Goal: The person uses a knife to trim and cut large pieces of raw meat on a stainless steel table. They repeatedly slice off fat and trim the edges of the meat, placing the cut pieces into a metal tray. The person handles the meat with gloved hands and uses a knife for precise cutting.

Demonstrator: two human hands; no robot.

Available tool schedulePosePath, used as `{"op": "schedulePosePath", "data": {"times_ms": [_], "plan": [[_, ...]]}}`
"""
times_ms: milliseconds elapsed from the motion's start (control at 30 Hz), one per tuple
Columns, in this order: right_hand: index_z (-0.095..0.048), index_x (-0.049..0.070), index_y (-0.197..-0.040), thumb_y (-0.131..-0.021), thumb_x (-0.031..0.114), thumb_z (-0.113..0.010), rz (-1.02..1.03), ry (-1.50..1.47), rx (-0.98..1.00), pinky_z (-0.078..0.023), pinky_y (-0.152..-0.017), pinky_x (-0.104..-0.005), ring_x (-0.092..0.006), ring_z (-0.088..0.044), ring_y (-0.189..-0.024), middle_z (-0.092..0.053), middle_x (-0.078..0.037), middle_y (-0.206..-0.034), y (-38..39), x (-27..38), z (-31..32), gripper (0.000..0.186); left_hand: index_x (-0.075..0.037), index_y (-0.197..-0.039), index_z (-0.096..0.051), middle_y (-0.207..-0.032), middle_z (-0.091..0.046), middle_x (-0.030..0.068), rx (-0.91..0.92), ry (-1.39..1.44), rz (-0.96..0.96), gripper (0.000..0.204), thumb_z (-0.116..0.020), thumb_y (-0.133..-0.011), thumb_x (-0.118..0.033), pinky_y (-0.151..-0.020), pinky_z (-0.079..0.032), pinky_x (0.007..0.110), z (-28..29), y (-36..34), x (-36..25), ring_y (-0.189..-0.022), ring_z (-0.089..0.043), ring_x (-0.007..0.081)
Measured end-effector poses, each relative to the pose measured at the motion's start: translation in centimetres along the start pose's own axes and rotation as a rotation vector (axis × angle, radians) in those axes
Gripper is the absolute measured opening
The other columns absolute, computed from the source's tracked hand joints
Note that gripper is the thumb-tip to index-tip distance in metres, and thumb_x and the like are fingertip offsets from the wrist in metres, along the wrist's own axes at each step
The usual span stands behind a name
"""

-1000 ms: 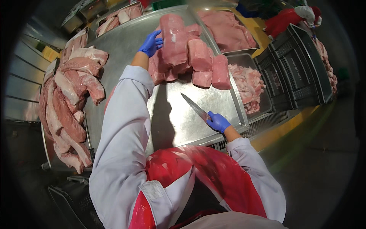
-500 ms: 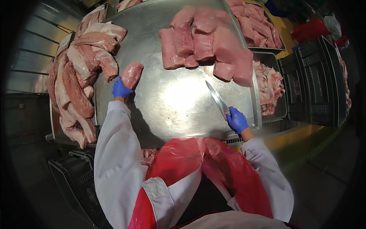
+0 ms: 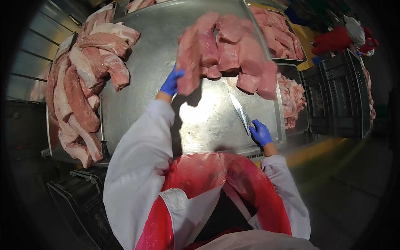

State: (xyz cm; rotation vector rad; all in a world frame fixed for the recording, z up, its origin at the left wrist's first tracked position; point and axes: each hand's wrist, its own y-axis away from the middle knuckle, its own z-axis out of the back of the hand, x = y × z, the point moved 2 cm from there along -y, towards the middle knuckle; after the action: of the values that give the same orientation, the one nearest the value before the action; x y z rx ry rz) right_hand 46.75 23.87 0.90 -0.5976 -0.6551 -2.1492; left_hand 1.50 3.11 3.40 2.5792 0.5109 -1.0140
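Gripping a long slab of raw meat [image 3: 189,62], the left hand [image 3: 171,82] in a blue glove closes its fingers on the slab's near edge and holds it over the steel table [image 3: 141,87]. The slab hangs just left of the stack of cut pink pieces [image 3: 241,54] at the table's far right. The right hand [image 3: 260,133], also blue-gloved, is closed around the handle of a knife [image 3: 241,112] near the table's front right edge; the blade points away from the person, flat and low over the steel. Along the table's left edge lies a heap of fatty, paler cuts [image 3: 83,83]. Right of the table sits a tray of small trimmings [image 3: 289,98], and beyond that a dark plastic crate [image 3: 337,100]. Behind the table's far right corner is another tray of meat [image 3: 277,35]. A red apron [image 3: 208,179] covers the person's front at the table's near edge. No labels or signs are legible.
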Motion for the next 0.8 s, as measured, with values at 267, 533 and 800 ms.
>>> {"op": "schedulePosePath", "data": {"times_ms": [267, 533, 800], "plan": [[-0.06, 0.003, -0.108, -0.094, 0.023, -0.061, 0.037, -0.021, -0.035, -0.051, -0.076, -0.0517, -0.0483, -0.065, -0.089, -0.067, -0.029, -0.095, 0.0, 0.9, -1.6, 0.024, -0.006, -0.155, -0.025, -0.139, -0.05, 0.0189, -0.315, -0.931, -0.242, 0.095, -0.081, -0.08, -0.023, -0.099, -0.052, 0.036, -9.5, -15.6, -5.2, -0.121, -0.058, 0.0279], [-0.06, 0.001, -0.111, -0.097, 0.022, -0.057, 0.137, 0.104, -0.078, -0.051, -0.077, -0.0519, -0.0483, -0.064, -0.091, -0.066, -0.029, -0.098, -1.6, 1.4, -0.8, 0.026, -0.001, -0.145, -0.043, -0.137, -0.053, 0.0241, -0.799, -1.676, -0.529, 0.079, -0.078, -0.08, -0.03, -0.11, -0.041, 0.047, 10.1, 11.6, -3.1, -0.132, -0.05, 0.0404], [-0.061, 0.003, -0.121, -0.097, 0.021, -0.056, 0.313, 0.2, 0.006, -0.054, -0.08, -0.0491, -0.0447, -0.067, -0.093, -0.069, -0.026, -0.103, -3.8, 5.1, -4.7, 0.031, -0.005, -0.148, -0.041, -0.13, -0.06, 0.0267, -1.57, -1.774, 0.39, 0.075, -0.067, -0.085, -0.034, -0.105, -0.041, 0.052, 23.7, 46.5, -5.7, -0.122, -0.057, 0.0423]]}}
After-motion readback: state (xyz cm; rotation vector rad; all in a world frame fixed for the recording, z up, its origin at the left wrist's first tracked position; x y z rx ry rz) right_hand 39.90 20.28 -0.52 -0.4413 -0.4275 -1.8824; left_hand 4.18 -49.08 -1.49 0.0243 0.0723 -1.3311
